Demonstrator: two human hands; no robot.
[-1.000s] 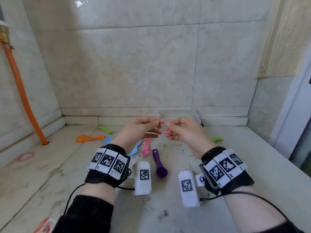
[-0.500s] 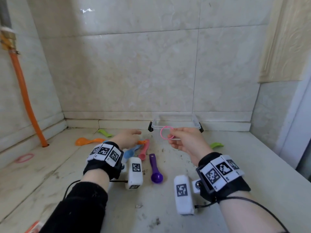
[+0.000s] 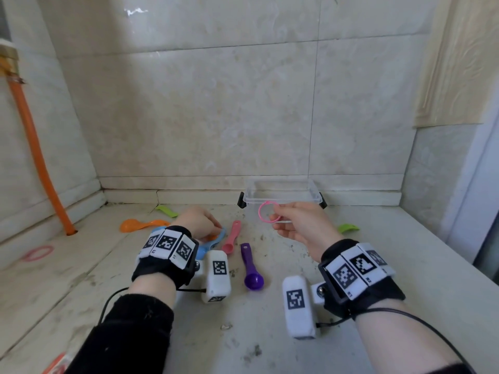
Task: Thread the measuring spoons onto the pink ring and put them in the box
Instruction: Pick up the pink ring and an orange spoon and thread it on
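Note:
My right hand point(image 3: 299, 225) pinches the thin pink ring point(image 3: 266, 211) and holds it up in front of the clear plastic box point(image 3: 282, 197) at the back wall. My left hand point(image 3: 198, 221) is down on the counter, fingers curled over the handle end of a blue spoon point(image 3: 213, 242) and a small orange piece; its grip is hidden. A pink spoon point(image 3: 232, 237) and a purple spoon point(image 3: 251, 268) lie between my hands. An orange spoon point(image 3: 140, 224) and a green spoon point(image 3: 167, 211) lie to the left, another green spoon point(image 3: 348, 228) to the right.
A second pink ring point(image 3: 37, 252) lies on the counter far left. An orange hose point(image 3: 35, 152) runs down the left wall. Tiled walls close the back and left; the counter edge drops off at the right.
My left hand let go of the ring and dropped to the spoons on the counter. My right hand kept the ring, which now hangs in front of the box.

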